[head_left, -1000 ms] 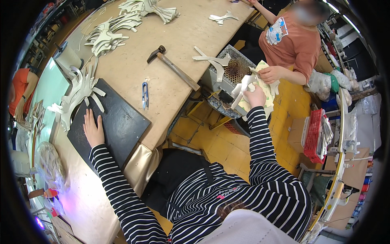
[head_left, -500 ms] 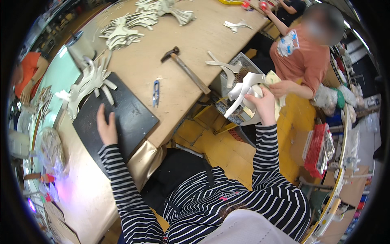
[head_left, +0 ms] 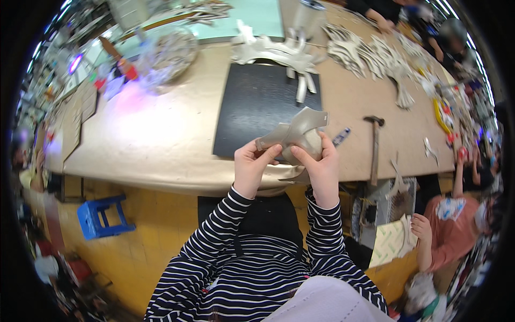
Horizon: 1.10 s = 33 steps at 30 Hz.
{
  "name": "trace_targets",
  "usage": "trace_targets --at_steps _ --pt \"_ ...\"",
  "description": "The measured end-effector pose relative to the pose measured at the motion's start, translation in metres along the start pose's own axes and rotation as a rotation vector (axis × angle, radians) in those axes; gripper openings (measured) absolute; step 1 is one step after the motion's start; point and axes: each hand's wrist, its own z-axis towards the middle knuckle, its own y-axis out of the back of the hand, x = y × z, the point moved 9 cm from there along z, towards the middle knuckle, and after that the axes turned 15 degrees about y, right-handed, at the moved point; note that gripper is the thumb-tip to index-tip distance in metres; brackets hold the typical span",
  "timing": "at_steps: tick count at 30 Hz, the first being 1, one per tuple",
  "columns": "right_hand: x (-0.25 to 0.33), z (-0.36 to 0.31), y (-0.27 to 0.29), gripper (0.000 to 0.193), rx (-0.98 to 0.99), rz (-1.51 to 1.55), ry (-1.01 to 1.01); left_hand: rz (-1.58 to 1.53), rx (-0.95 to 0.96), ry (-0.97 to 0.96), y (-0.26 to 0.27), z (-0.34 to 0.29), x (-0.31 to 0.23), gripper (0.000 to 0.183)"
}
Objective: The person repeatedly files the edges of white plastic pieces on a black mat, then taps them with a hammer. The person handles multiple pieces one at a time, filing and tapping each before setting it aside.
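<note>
In front of my body, over the near table edge, both hands hold a pale grey, curved strappy piece (head_left: 304,124) that looks like a shoe upper. My left hand (head_left: 251,167) pinches its left arm between thumb and fingers. My right hand (head_left: 323,167) grips the other side, thumb on top, with a rounded pale part under it. Whether this is one piece or several overlapping ones, I cannot tell. Beyond the hands lies a black board (head_left: 252,107), with similar pale strips (head_left: 273,52) heaped along its far edge. Blue thread snips (head_left: 341,137) lie right of the hands.
A hammer (head_left: 375,150) lies to the right on the table (head_left: 177,123), its handle toward me. More pale pieces (head_left: 370,56) are piled beyond it. At right, a co-worker's hand (head_left: 421,227) is beside a patterned sheet (head_left: 389,242). A blue stool (head_left: 104,217) stands at left.
My view has turned left, toward the table. My right hand has brought the pale piece from beside the co-worker to the table edge; my left hand has left the board and taken hold of it too.
</note>
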Motion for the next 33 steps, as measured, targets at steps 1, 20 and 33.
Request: trace_targets --at_steps 1,20,33 --pt "-0.004 0.002 -0.016 0.041 0.032 0.051 -0.005 0.020 -0.058 -0.054 0.017 -0.004 -0.011 0.022" --pt "-0.052 -0.013 -0.101 0.024 0.358 0.298 -0.323 0.212 -0.106 -0.255 0.092 -0.010 -0.066 0.002" --pt "-0.064 -0.010 -0.107 0.016 0.253 0.292 -0.267 0.392 -0.047 -0.437 0.083 -0.026 -0.086 0.020"
